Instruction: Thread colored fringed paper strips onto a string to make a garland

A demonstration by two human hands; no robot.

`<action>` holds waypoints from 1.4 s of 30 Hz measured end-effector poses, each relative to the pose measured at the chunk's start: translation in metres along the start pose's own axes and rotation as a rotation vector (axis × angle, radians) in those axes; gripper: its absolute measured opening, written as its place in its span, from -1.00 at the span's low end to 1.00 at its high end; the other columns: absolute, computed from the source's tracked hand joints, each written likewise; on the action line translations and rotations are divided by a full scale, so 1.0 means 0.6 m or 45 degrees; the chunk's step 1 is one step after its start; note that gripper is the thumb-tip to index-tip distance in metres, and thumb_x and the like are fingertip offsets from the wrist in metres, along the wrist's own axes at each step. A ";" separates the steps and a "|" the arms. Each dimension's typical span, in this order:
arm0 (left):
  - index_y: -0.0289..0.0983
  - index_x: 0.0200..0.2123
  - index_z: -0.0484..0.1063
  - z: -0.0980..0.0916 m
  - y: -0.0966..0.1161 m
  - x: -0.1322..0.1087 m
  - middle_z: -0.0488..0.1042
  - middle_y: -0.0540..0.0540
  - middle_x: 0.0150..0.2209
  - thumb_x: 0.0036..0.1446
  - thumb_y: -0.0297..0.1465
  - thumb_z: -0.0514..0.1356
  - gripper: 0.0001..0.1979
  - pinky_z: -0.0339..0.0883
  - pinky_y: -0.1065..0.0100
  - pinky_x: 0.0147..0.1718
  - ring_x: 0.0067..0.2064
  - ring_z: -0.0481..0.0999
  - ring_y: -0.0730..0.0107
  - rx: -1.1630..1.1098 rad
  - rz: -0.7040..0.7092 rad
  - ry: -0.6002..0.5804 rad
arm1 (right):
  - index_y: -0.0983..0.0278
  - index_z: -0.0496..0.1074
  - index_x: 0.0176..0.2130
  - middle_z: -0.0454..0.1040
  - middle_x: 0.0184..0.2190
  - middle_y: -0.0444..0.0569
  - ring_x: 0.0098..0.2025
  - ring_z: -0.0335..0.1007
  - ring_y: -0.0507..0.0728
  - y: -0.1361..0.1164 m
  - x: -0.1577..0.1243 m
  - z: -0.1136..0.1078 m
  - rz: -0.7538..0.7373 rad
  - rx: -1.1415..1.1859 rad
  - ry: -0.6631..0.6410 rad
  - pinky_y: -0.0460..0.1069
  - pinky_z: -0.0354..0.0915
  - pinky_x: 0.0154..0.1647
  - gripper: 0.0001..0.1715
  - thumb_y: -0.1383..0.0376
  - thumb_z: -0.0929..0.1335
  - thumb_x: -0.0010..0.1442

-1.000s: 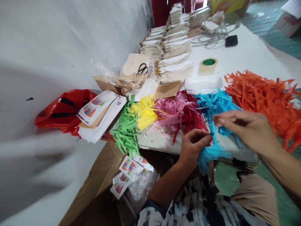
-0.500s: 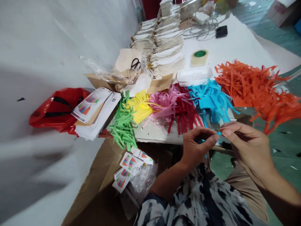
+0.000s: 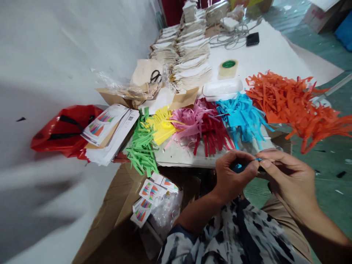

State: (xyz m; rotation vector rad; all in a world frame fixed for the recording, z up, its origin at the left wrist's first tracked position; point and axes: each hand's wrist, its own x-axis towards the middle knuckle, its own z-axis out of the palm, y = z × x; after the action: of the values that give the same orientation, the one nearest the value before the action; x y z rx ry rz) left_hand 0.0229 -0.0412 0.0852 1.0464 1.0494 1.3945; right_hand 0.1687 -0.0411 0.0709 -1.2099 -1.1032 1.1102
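Left hand (image 3: 233, 176) and right hand (image 3: 288, 181) pinch together.

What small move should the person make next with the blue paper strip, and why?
Probably the right hand should pinch the thin tip of the blue paper strip firmly, since that tip sticks out between both hands, while the left hand hides the rest.

- Blue paper strips (image 3: 242, 117) and orange paper strips (image 3: 286, 102): matt, with rough cut edges
- Red plastic bag (image 3: 66, 128): glossy, creased
- Clear plastic wrap (image 3: 165, 214): shiny, crumpled
- White plastic tub (image 3: 222, 89): smooth, faintly glossy
- Packing tape roll (image 3: 227, 68): translucent, glossy
- Printed cards (image 3: 150, 191): smooth, pale paper
- Cardboard box flap (image 3: 110, 198): matt brown, slightly rough
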 end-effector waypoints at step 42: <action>-0.26 -0.28 0.60 0.021 -0.036 0.008 0.63 -0.06 -0.33 0.23 -0.23 0.41 -0.79 0.46 0.38 -0.24 -0.31 0.57 0.44 0.128 0.500 -0.203 | 0.16 0.68 -0.35 0.58 -0.31 -0.11 -0.33 0.49 -0.04 -0.012 -0.020 -0.035 0.138 0.388 0.083 -0.23 0.42 -0.25 -0.80 0.25 0.66 -0.03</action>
State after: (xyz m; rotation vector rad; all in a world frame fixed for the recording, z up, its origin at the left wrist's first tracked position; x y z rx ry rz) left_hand 0.0398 -0.0341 0.0672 1.4714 0.8315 1.5474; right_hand 0.1882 -0.0557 0.0769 -1.0648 -0.7919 1.2615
